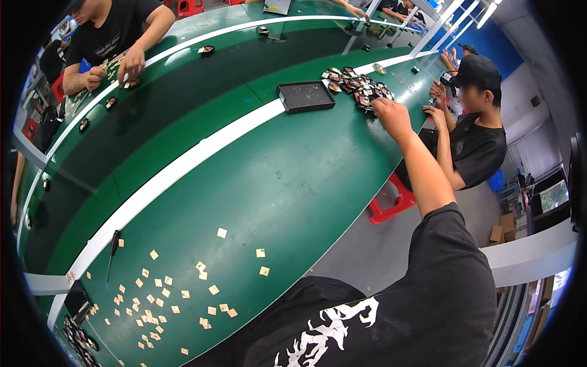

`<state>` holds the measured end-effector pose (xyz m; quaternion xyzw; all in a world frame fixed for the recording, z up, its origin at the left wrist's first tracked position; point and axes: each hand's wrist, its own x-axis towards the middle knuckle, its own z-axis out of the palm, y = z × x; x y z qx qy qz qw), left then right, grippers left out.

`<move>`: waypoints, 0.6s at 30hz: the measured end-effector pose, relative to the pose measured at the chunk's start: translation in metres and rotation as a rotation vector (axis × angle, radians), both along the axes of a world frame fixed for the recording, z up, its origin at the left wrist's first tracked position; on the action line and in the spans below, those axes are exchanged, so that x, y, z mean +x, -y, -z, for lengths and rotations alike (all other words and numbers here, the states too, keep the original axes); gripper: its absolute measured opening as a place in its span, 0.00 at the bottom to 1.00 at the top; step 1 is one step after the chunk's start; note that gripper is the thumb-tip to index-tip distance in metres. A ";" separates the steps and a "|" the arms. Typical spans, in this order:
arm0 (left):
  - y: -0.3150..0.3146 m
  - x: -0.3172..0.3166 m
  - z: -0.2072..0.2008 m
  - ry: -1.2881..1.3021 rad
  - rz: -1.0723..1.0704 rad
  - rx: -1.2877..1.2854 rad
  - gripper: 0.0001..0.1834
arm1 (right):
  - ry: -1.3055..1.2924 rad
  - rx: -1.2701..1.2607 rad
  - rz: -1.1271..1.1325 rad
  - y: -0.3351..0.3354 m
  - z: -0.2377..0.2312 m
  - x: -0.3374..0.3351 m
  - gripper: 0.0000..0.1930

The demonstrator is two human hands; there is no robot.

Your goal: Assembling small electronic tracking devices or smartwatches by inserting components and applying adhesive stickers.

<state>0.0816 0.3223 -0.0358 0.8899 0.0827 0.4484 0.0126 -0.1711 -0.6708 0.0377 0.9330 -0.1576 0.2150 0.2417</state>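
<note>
Forward stretches the right hand (392,116), half-curled at the dark pile (351,84), grip unclear; left hand unseen.

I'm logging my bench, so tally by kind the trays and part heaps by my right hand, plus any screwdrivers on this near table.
Tray: 1
Part heap, at your right hand: 1
Screwdriver: 1
Total: 3
</note>
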 end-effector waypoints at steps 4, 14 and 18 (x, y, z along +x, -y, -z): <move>0.005 0.000 -0.001 0.052 0.030 0.037 0.29 | 0.014 0.004 0.021 -0.001 0.003 -0.003 0.04; 0.004 0.000 -0.001 0.046 0.035 -0.015 0.28 | 0.014 -0.108 0.004 -0.014 -0.022 0.003 0.08; 0.034 -0.004 -0.020 0.168 0.105 0.151 0.26 | 0.017 -0.164 -0.036 -0.039 -0.043 0.004 0.10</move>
